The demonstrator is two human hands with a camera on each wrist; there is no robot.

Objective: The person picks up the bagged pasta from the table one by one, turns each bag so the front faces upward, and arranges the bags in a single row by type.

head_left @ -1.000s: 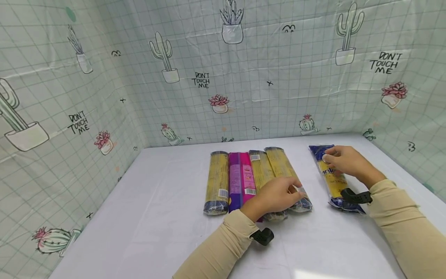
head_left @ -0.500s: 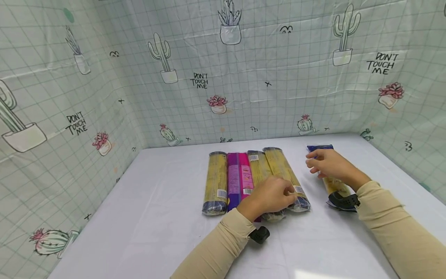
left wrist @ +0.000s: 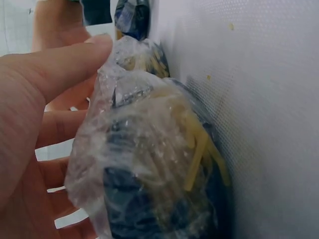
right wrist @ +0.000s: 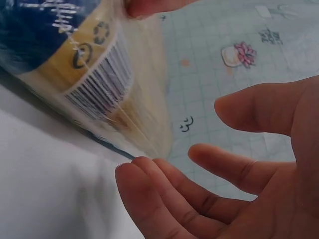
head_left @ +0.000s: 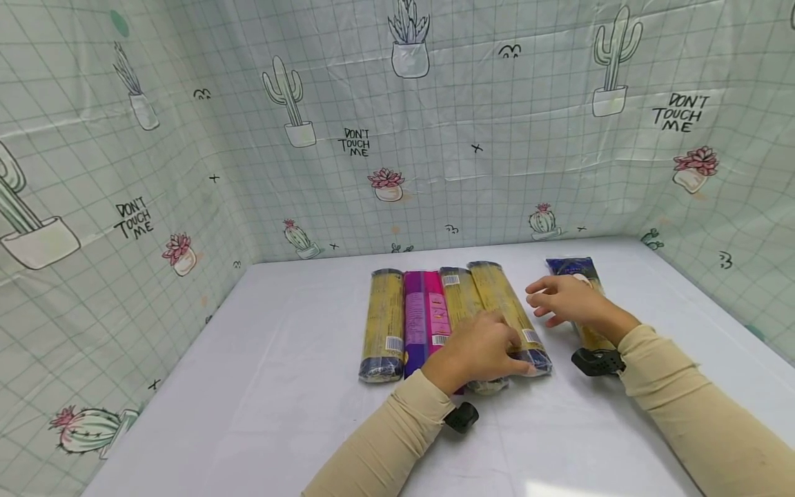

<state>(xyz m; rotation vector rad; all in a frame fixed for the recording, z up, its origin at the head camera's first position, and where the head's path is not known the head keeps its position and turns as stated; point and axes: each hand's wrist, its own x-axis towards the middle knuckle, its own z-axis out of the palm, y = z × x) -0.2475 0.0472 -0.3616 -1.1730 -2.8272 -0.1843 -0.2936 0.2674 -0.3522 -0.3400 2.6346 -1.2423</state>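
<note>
Yellow spaghetti packs with dark blue ends lie lengthwise on the table, a pink-purple packet among them. My left hand lies over the third pack and the slanted fourth pack, thumb spread from the fingers. In the left wrist view its thumb reaches the crinkled clear end of a pack, with pasta showing through. My right hand hovers between the fourth pack and a separate pack, holding nothing. The right wrist view shows its loosely bent fingers near a pack with a barcode.
The leftmost spaghetti pack sits beside the pink-purple packet. A white cloth covers the table. Behind it and at the sides hangs a grid-patterned curtain with cactus drawings. Both wrists wear black bands.
My right hand has come off the separate pack and moved left toward the row. My left hand stays over the row, its thumb now spread wider from the fingers.
</note>
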